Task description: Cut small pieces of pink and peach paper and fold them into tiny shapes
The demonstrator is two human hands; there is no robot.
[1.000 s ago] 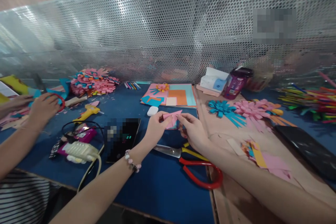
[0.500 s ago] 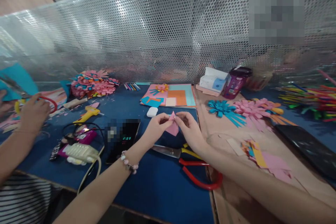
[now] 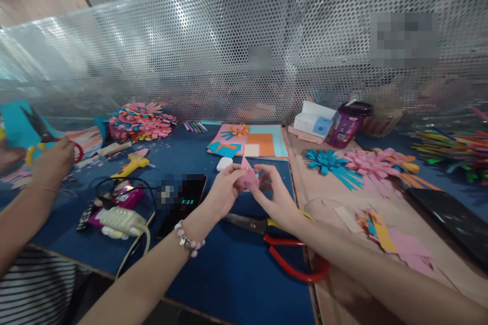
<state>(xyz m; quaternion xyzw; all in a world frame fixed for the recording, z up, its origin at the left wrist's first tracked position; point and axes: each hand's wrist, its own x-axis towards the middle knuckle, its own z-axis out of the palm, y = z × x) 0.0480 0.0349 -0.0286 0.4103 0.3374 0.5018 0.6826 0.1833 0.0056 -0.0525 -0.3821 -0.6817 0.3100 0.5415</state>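
A small folded piece of pink paper (image 3: 247, 177) is held above the blue table (image 3: 229, 269), pinched from both sides. My left hand (image 3: 223, 189) grips its left edge with thumb and fingertips; a bead bracelet circles that wrist. My right hand (image 3: 275, 194) pinches the right side of the paper. Under my hands lie large scissors (image 3: 284, 244) with red and yellow handles, blades pointing left.
A phone (image 3: 182, 199), a charger with cables (image 3: 118, 216), a yellow glue gun (image 3: 131, 165) and a white case (image 3: 224, 163) lie to the left. Coloured paper sheets (image 3: 259, 142) and paper flowers (image 3: 362, 162) sit behind. At far left a co-worker's hand (image 3: 51, 160) holds scissors and blue paper.
The pink paper has been turned and folded smaller, from a flat spread shape to a pointed wedge. The co-worker's hand at left lifted scissors to blue paper.
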